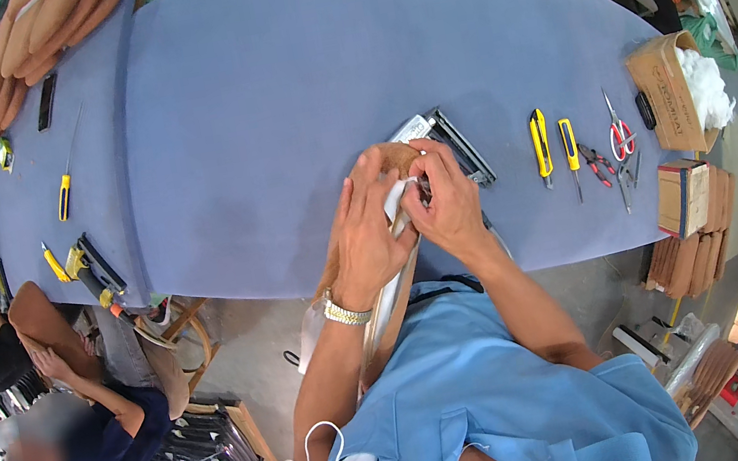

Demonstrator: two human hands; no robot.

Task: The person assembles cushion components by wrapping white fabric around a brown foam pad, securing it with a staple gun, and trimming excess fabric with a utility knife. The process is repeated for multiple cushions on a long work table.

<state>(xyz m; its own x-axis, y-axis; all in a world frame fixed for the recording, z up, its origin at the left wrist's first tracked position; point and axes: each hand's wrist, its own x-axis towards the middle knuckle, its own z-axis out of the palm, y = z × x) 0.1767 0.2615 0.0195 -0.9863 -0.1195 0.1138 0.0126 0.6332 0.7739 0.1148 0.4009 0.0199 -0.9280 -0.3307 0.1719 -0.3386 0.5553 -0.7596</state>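
Observation:
My left hand (pixel 362 236), with a metal watch (pixel 346 312) on its wrist, is wrapped over a long padded piece covered in brown fabric (pixel 400 157). The piece lies against the table's near edge and slants down toward my body, with a white strip (pixel 387 298) along its open side. My right hand (pixel 445 203) is closed in a pinch at the end of the piece, where white material shows between both hands. Its fingertips hide exactly what they grip. Just beyond my hands, a staple gun (pixel 457 142) rests on the table, partly covered by them.
To the right lie a yellow utility knife (pixel 540 145), a screwdriver (pixel 569 144), pliers (pixel 596 163) and scissors (pixel 621 137). A cardboard box (pixel 664 98) with white stuffing stands at the right edge. Two people work at the left, near another staple gun (pixel 94 267) and brown panels (pixel 52 29).

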